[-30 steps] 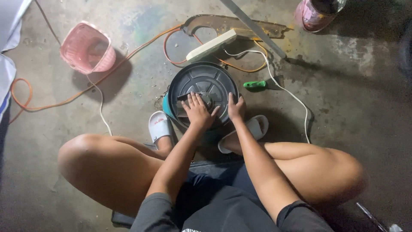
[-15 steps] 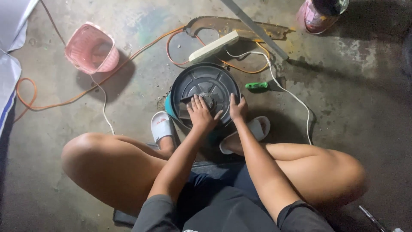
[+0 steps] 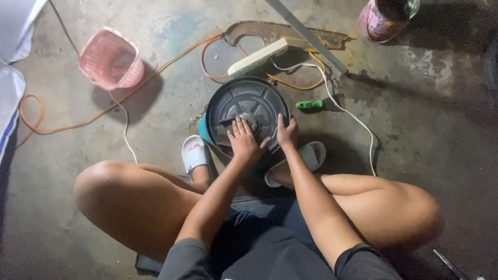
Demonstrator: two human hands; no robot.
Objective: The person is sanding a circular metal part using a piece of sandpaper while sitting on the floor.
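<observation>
A round dark grey disc-shaped appliance base with a teal rim lies on the concrete floor between my feet. My left hand rests flat on its near part, fingers spread beside the central hub. My right hand presses flat on the disc's near right edge, fingers together. Neither hand grips anything. I sit with my knees spread, in white slippers.
A green-handled screwdriver lies right of the disc. A white power strip with orange and white cables sits behind it. A pink basket lies at the left, a pink bucket at the far right, a metal bar behind.
The view has shifted slightly; both hands stay on the disc, the left hand's fingers having crept a little toward the hub.
</observation>
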